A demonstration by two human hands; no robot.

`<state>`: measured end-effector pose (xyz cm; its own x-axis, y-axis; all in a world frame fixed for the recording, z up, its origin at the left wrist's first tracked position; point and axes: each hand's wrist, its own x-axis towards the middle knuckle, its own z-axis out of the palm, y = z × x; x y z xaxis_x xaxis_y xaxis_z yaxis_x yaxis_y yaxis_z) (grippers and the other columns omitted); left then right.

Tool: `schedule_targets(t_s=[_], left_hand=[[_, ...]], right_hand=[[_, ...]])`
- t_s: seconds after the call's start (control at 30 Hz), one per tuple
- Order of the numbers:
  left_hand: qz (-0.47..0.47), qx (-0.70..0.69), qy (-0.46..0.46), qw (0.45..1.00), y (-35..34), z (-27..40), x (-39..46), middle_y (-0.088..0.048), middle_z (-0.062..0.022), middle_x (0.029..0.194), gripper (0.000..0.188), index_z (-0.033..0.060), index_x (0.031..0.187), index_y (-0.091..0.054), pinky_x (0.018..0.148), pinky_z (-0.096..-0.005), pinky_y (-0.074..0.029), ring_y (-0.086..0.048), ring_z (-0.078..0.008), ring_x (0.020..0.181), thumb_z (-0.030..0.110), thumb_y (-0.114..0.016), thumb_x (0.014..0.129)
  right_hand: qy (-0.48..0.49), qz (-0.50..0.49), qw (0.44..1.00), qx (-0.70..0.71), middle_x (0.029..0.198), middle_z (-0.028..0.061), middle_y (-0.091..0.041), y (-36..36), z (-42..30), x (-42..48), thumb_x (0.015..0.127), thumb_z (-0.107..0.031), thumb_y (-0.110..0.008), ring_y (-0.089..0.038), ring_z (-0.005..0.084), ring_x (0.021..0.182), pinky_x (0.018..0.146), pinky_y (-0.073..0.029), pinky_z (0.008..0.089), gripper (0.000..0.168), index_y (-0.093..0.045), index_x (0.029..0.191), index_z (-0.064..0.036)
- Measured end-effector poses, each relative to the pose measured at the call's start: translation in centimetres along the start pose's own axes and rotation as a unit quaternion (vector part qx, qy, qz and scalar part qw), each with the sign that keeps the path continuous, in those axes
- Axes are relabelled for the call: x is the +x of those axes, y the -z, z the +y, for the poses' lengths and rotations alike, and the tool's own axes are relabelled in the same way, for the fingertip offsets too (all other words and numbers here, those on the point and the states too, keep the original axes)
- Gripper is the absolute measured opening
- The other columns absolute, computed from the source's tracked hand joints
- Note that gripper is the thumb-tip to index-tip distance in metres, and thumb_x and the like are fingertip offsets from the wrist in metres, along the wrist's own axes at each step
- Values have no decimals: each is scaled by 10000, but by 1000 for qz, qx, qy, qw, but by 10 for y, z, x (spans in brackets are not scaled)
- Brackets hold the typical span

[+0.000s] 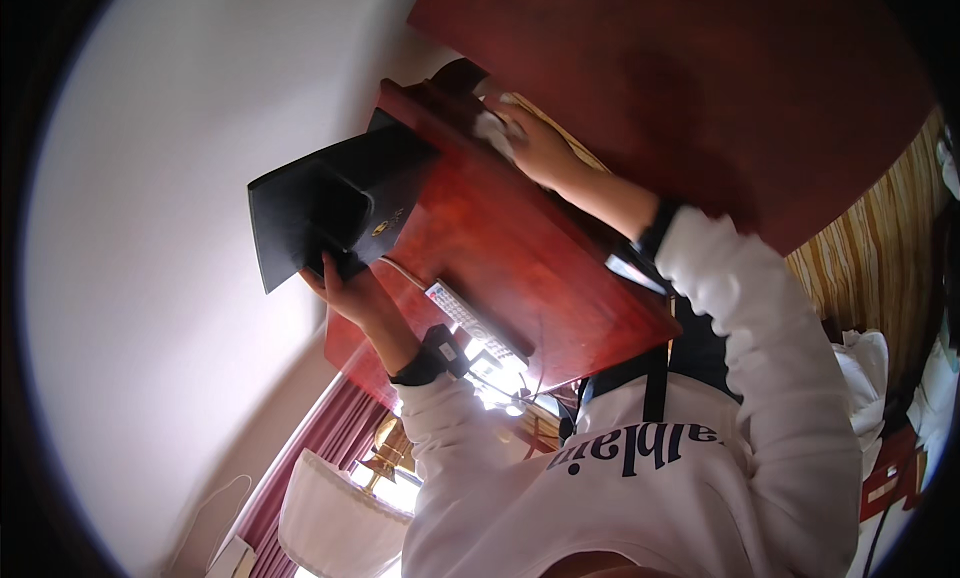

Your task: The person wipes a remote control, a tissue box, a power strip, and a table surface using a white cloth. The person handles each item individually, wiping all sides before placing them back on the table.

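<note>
My left hand (341, 293) grips the lower edge of a black folder (315, 195), its fingers against the underside. The folder carries a small gold emblem with writing and is held up at the wall side of a reddish wooden tabletop (465, 225). Bunched in my right hand (532, 146) is a white cloth (495, 131), close to the tabletop's raised far edge. That hand is slightly blurred, and its fingertips are partly hidden. A grey remote control (476, 323) lies on the tabletop between my forearms, under bright glare.
A large dark red panel (675, 90) spans the upper right. Left of the furniture rises a white wall (172, 165). A lampshade (341, 510) and pink curtain (330, 428) are at lower left. A thin white cable (405, 272) runs near the remote. White fabric (862, 383) appears at right.
</note>
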<state>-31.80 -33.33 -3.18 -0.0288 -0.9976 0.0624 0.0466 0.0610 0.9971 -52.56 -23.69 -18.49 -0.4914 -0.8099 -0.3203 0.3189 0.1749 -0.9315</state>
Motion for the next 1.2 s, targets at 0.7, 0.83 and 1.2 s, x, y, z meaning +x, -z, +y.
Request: schedule_targets(t_s=[0.7,0.83,1.2], left_hand=[[-13,-26,7,1000,-7,-45,39,-464,-191,1259,423,15,1274,-417,991,-444,-373,-449,-327,1161,-25,-401,853],[-7,-25,9,1000,-11,-47,37,-472,-182,1250,432,11,1261,-427,989,-428,-378,-454,-318,1153,-50,-392,834],[16,-4,1,1000,-19,-48,32,-513,-156,1183,421,7,1189,-478,925,-383,-419,-494,-282,1084,-44,-413,777]], right_hand=[[92,-41,992,-78,898,197,-639,1,22,32,741,-30,-569,-616,293,858,730,-468,364,176,-634,895,24],[-16,-59,991,-115,849,243,-626,28,7,-10,701,-3,-568,-615,349,830,704,-464,391,169,-639,851,32],[-66,-96,980,-162,678,160,-577,91,10,-91,770,-32,-488,-591,197,661,577,-429,336,111,-580,734,18]])
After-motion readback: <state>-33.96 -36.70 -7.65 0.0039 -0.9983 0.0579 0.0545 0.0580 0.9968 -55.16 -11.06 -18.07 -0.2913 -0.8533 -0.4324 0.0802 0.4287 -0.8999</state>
